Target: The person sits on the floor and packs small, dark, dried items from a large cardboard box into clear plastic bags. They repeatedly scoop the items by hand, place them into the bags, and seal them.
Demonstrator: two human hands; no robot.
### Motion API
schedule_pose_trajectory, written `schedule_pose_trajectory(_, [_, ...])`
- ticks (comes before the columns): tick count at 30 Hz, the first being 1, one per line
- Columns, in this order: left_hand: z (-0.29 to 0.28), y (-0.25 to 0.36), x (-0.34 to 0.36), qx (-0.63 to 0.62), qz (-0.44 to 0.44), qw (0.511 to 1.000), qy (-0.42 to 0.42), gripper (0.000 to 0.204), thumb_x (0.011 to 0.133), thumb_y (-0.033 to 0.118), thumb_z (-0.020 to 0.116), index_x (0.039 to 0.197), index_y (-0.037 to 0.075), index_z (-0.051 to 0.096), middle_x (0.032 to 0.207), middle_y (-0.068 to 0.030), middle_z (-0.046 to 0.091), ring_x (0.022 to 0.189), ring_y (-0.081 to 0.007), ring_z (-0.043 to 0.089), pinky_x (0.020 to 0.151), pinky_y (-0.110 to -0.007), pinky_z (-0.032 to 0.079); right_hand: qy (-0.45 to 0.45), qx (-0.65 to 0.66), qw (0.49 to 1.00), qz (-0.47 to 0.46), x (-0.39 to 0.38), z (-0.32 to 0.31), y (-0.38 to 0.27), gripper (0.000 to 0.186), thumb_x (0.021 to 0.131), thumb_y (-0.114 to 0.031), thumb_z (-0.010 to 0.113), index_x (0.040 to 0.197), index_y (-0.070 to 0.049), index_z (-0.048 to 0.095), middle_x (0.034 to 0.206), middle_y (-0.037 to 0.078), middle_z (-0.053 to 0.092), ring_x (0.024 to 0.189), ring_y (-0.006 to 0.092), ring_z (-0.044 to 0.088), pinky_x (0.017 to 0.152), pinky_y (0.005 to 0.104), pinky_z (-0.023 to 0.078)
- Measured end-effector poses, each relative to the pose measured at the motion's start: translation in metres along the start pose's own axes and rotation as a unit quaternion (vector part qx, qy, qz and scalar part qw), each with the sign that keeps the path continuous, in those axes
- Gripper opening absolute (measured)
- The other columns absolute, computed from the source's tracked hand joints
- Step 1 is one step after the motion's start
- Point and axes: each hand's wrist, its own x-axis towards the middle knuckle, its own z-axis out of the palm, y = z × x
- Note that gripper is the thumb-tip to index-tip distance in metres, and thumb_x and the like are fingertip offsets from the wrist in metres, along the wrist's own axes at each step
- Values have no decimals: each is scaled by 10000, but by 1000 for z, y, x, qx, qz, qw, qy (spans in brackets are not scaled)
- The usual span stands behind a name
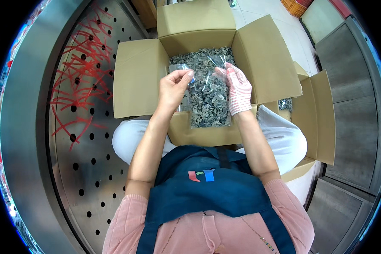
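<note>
While I watch from afar through the head camera, a perforated metal panel (95, 169) with red strips (84, 65) on it runs along the left. Beside it stands an open cardboard box (137, 80), full of dark, curled pieces (190, 58). Over its near side I see a clear bag (211, 111) of similar pieces. The striped-gloved right hand (239, 89) grips the bag's upper right; the bare left hand (173, 88) pinches narrow at its upper left, touching a small blue patch (192, 80), and I cannot tell what it holds.
</note>
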Motion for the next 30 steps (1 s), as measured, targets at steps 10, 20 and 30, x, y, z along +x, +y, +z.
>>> schedule_pose_trajectory(10, [5, -6, 1, -115, -11, 993, -15, 137, 987, 162, 617, 1044, 39, 633, 997, -88, 739, 726, -41, 619, 623, -198, 509, -24, -168, 985, 23, 8, -20, -9, 325, 970, -255, 634, 1128, 25, 677, 944, 83, 753, 740, 26, 582, 620, 167, 407])
schedule_pose_trajectory(20, [-2, -14, -2, -128, -15, 992, -1, 219, 997, 177, 599, 1174, 57, 643, 1034, -100, 731, 801, -72, 662, 642, -209, 531, -66, -169, 983, 22, 18, -42, -8, 249, 956, -137, 642, 1151, 17, 657, 1061, 132, 718, 997, 181, 698, 705, 219, 514])
schedule_pose_trajectory(30, [-3, -20, -4, -141, -25, 989, -22, 129, 1010, 132, 548, 1078, 90, 650, 1085, -84, 719, 814, -68, 663, 663, -187, 520, -140, -124, 982, -8, 23, -61, -9, 113, 918, -7, 614, 996, -8, 696, 1029, 130, 727, 914, 159, 677, 804, 279, 553])
